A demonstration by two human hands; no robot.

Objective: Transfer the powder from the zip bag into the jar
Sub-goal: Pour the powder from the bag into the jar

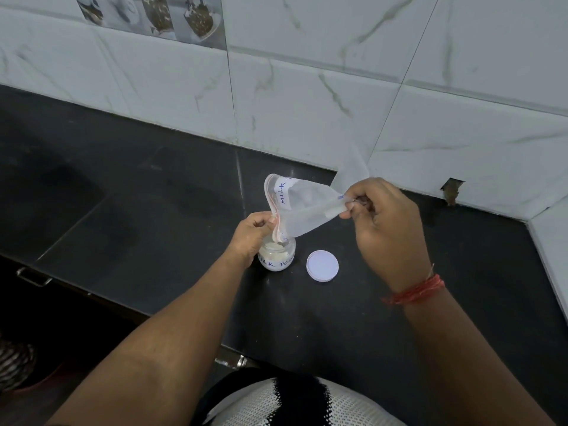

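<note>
Zip bag (pixel 302 207) held tilted above the jar (pixel 277 256), mouth end lowest and directly over the jar opening. Left hand (pixel 250 233): thumb and fingers pinch the bag's mouth edge. Right hand (pixel 390 229): fingertips pinch the raised bottom corner. Jar stands upright on the dark worktop (pixel 153 210), towards the back wall, holding pale powder (pixel 273 245). White lid (pixel 322 266) lies flat just beside the jar, apart from it.

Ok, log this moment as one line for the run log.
pouring | left hand pinches zip bag mouth over jar | right hand lifts bag's bottom | powder in jar | lid off, on counter
</note>
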